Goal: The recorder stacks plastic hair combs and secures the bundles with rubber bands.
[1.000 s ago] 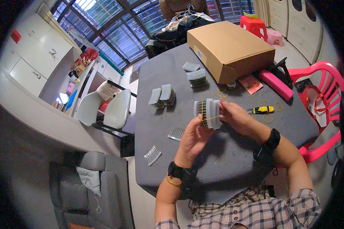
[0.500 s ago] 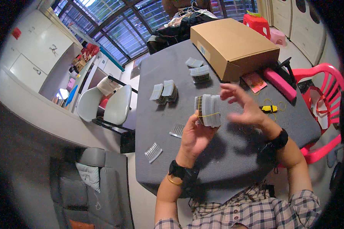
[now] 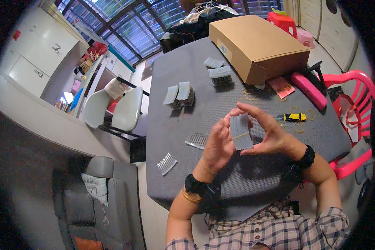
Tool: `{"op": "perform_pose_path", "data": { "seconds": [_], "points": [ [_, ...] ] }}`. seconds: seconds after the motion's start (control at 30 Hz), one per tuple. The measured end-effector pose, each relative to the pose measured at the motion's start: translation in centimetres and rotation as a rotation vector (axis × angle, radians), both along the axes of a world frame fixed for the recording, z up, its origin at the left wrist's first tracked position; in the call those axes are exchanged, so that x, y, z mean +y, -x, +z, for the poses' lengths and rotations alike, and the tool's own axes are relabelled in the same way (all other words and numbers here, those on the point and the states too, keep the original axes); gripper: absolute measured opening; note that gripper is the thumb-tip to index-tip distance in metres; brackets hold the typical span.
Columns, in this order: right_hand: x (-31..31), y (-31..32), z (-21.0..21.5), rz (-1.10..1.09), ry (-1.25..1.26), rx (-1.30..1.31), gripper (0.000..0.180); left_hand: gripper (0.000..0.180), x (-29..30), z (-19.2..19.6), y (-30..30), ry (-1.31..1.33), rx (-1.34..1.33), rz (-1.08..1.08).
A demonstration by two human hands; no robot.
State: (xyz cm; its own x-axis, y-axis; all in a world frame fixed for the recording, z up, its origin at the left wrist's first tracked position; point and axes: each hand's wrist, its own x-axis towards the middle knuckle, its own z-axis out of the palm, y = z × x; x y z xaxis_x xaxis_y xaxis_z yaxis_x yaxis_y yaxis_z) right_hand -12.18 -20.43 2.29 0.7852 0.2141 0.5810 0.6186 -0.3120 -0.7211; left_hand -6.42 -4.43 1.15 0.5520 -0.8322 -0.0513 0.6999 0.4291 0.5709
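Between my hands, above the grey tabletop, is a stack of clear plastic hair combs [image 3: 240, 131] with a yellow rubber band around it. My right hand [image 3: 273, 132] grips it, fingers at its far end and thumb at its near end. Against its left side lies my left hand [image 3: 220, 146], closed around that edge, with some fingertips hidden behind the stack. Two loose clear combs, one [image 3: 197, 140] beside my left wrist and another [image 3: 167, 164] near the table's left edge, lie flat.
Farther off stand comb stacks [image 3: 185, 91] in a pair, and another stack [image 3: 220, 74] near a cardboard box [image 3: 258, 48]. At right lie a yellow-and-black cutter [image 3: 294, 117], loose rubber bands [image 3: 299, 126], a pink packet [image 3: 281, 86] and a long pink object [image 3: 309, 90]. A pink chair [image 3: 354, 83] adjoins the table.
My right hand has come in from the right and taken hold of the comb stack. The stack has turned and shifted slightly right; my left hand has moved to its side.
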Motion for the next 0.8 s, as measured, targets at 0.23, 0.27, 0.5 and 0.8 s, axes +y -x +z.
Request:
{"op": "perform_pose_path", "data": {
  "seconds": [0.23,0.27,0.5,0.8],
  "points": [
    [0.6,-0.6,-1.4,0.015,0.091,0.052,0.095,0.049,0.0,-1.0,-0.5,-0.305,-0.215,0.039],
    [0.6,-0.5,-1.5,-0.018,0.129,0.047,0.095,0.047,0.0,-1.1,-0.6,-0.24,-0.175,0.027],
    [0.5,-1.1,-2.1,0.075,0.145,0.045,0.094,0.041,0.2,-1.4,-0.6,-0.173,-0.204,0.114],
    [0.4,-1.1,-1.7,0.029,0.171,0.02,0.095,0.041,-0.2,-0.1,-0.2,-0.228,-0.111,0.138]
  ]
}}
